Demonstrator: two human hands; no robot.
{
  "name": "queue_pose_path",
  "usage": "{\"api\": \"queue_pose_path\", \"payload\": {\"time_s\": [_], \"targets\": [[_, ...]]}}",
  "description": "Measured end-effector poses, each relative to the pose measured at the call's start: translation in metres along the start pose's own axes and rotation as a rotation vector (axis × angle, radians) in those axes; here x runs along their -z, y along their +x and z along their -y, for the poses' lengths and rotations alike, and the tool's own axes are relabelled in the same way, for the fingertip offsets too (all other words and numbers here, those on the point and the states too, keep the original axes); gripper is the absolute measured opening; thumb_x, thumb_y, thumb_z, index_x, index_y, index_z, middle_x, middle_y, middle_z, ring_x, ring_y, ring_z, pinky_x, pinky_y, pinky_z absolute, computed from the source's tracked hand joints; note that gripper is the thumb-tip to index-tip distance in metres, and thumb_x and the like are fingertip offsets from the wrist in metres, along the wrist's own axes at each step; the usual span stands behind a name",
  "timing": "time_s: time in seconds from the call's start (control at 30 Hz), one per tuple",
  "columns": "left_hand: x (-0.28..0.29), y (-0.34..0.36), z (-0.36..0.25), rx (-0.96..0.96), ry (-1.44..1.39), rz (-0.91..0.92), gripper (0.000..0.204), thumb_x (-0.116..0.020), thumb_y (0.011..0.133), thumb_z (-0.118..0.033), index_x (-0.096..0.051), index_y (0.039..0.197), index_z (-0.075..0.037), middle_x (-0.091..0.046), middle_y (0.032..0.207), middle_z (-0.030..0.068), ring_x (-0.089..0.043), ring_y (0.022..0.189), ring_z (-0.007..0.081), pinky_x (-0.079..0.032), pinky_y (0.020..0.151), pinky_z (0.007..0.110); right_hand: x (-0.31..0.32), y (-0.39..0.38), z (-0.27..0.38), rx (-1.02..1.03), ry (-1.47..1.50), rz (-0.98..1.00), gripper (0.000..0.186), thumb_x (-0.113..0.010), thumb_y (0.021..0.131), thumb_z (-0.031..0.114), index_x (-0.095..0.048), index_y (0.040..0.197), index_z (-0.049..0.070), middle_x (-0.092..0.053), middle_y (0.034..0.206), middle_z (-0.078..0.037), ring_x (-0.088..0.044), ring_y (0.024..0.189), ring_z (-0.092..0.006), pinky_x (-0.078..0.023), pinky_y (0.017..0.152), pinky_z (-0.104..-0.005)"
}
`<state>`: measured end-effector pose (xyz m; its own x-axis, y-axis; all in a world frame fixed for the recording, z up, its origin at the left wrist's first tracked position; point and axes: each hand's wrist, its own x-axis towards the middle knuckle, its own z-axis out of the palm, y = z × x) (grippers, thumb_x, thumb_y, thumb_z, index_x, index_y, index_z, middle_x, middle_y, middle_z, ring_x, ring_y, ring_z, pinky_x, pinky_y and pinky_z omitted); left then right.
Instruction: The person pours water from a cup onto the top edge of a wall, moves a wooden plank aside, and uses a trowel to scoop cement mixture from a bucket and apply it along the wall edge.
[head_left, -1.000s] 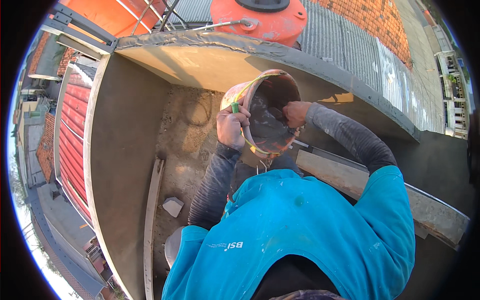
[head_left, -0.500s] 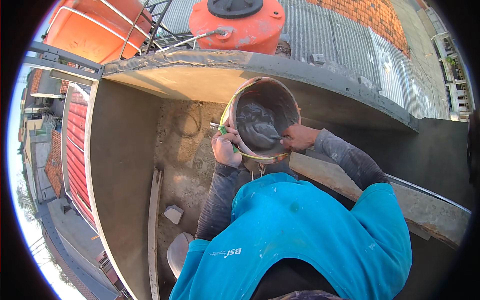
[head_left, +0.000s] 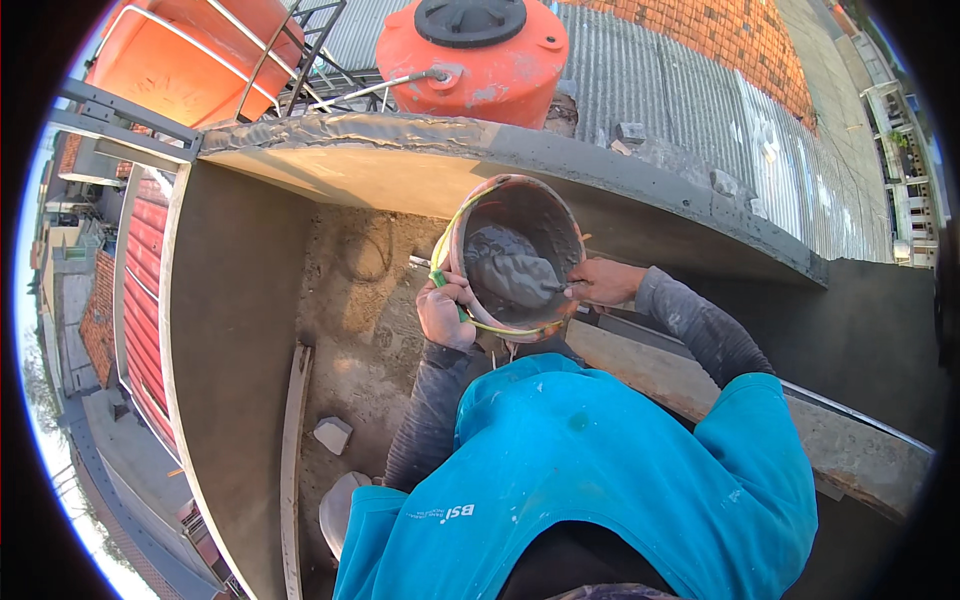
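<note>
Grey mortar (head_left: 515,275) in the bucket (head_left: 552,212) looks wet, part-stirred, not yet level; left hand (head_left: 446,312) curls fingers round the green grip (head_left: 438,281), right hand (head_left: 606,282) pinches a mostly hidden tool (head_left: 567,285).

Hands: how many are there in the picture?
2. The left hand is at the left side of the bucket; the right hand is at its right rim.
</note>
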<state>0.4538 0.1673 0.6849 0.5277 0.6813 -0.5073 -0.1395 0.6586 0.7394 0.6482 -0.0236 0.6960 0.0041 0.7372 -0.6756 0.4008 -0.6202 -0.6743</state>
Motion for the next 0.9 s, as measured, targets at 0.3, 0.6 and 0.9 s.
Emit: {"api": "queue_pose_path", "payload": {"time_s": [0.3,0.6,0.9], "targets": [[0.004,0.009,-0.007,-0.022,-0.034,-0.003,0.016,-0.046,0.057,0.007,-0.053,0.07,0.001,-0.055,0.099,0.0081,-0.047,0.077,0.0183,-0.039,0.073,0.026,0.058,-0.003,0.014,0.025,-0.049,-0.011,0.034,-0.045,0.093,0.028,-0.054,0.098,-0.004,-0.058,0.064,-0.011,-0.059,0.054,-0.0192,-0.048,0.054,-0.0344],[0.011,0.012,-0.028,-0.056,-0.214,-0.163,0.013,-0.05,0.059,0.007,-0.055,0.069,0.002,-0.055,0.079,0.0089,-0.051,0.07,0.0189,-0.042,0.068,0.027,0.121,0.001,0.052,0.005,0.057,0.053,0.03,-0.045,0.094,0.027,-0.054,0.09,-0.001,-0.055,0.07,-0.006,-0.057,0.056,-0.0134,-0.045,0.052,-0.0302],[0.062,-0.002,-0.027,-0.07,-0.237,-0.343,0.019,-0.045,0.062,0.007,-0.05,0.078,-0.002,-0.053,0.093,0.0055,-0.049,0.087,0.0198,-0.039,0.085,0.029,0.172,0.046,0.019,-0.007,0.116,-0.126,0.026,-0.048,0.093,0.025,-0.053,0.086,0.001,-0.053,0.07,-0.005,-0.056,0.056,-0.0112,-0.045,0.05,-0.0273]]}}
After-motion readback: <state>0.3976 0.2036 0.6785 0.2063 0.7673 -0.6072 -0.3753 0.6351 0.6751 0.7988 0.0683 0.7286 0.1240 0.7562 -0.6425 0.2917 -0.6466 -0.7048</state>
